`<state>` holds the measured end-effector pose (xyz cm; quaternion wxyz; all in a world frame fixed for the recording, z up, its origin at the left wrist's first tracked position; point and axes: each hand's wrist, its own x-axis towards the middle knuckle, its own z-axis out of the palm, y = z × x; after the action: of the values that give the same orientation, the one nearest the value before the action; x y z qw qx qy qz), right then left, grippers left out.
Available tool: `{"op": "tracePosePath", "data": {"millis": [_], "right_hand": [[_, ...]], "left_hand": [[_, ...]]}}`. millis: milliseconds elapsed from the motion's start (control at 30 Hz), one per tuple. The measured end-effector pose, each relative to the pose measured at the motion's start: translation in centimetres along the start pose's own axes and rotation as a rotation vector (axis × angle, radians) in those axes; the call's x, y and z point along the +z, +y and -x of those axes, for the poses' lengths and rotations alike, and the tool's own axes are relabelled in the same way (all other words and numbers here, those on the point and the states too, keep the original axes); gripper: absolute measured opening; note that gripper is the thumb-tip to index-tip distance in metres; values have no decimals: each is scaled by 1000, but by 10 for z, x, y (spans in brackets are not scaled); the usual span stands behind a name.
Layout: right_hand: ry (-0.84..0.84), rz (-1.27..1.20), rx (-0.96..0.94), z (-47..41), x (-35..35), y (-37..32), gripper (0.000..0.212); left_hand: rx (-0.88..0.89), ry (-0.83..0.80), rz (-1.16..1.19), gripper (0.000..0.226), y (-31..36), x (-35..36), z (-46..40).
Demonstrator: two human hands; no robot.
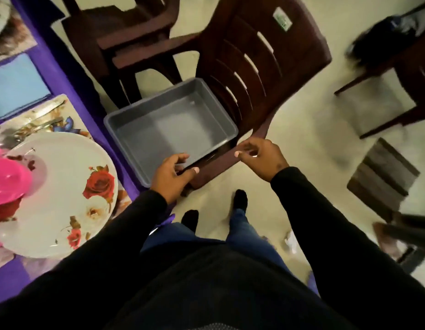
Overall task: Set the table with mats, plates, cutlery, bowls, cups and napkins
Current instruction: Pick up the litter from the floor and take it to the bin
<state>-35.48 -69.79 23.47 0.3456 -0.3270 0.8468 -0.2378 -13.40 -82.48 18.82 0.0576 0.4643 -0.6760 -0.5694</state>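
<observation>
An empty grey tub (159, 129) sits on the seat of a brown plastic chair (254, 55). My left hand (171, 175) curls its fingers over the tub's near rim, thumb by the seat's front edge. Just past the tub's right corner, my right hand (261, 158) hovers over the chair's edge with loosely curled fingers and holds nothing. At the left, on the purple-clothed table (54, 75), a floral mat (80, 129) carries a white rose-patterned plate (63, 186), a pink bowl (9, 179) and cutlery (40, 125). A blue napkin (16, 86) lies beyond the mat.
A second brown chair (125, 36) stands behind the first. Another chair (397, 75) with a dark bag (378, 32) is at the upper right. A small wooden stool (382, 179) stands on the pale floor at the right. My feet (216, 208) are below the chair.
</observation>
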Motion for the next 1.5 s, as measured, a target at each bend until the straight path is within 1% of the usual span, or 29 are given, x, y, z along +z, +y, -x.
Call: {"op": "tracePosePath", "data": {"millis": [133, 233, 367, 467, 567, 633, 767, 900, 967, 1100, 1233, 1300, 1400, 1500], "right_hand": [[-137, 26, -92, -76, -31, 1, 43], [-232, 41, -129, -120, -44, -4, 50], [-323, 58, -165, -162, -46, -15, 58], [-386, 88, -152, -191, -42, -23, 61], [-428, 150, -136, -217, -39, -29, 63], [-413, 161, -102, -229, -40, -31, 63], [-412, 163, -48, -255, -35, -26, 60], [-424, 196, 6, -296, -15, -12, 71], [-445, 184, 50, -317, -2, -1, 76], [-453, 192, 69, -360, 28, 18, 82], [-471, 223, 79, -396, 58, 38, 87], [-479, 224, 84, -408, 72, 47, 90], [-462, 252, 85, -422, 90, 61, 90], [-444, 343, 70, -429, 101, 68, 89]], "left_hand": [[-150, 246, 48, 54, 15, 6, -30], [-253, 440, 118, 58, 22, 6, -37], [-325, 606, 220, 65, 24, 4, -41], [-378, 656, 267, 73, 19, -9, -48], [-442, 683, 290, 74, 6, -24, -62], [-485, 666, 295, 72, 0, -28, -76], [-552, 581, 290, 72, -14, -24, -99], [-631, 580, 190, 76, -33, -24, -128], [-682, 602, 131, 79, -47, -28, -144], [-753, 764, 168, 87, -82, -38, -177], [-824, 827, 149, 91, -114, -37, -210], [-852, 842, 154, 89, -129, -36, -222], [-941, 858, 38, 84, -144, -39, -235], [-1016, 895, 24, 80, -158, -48, -242]]}}
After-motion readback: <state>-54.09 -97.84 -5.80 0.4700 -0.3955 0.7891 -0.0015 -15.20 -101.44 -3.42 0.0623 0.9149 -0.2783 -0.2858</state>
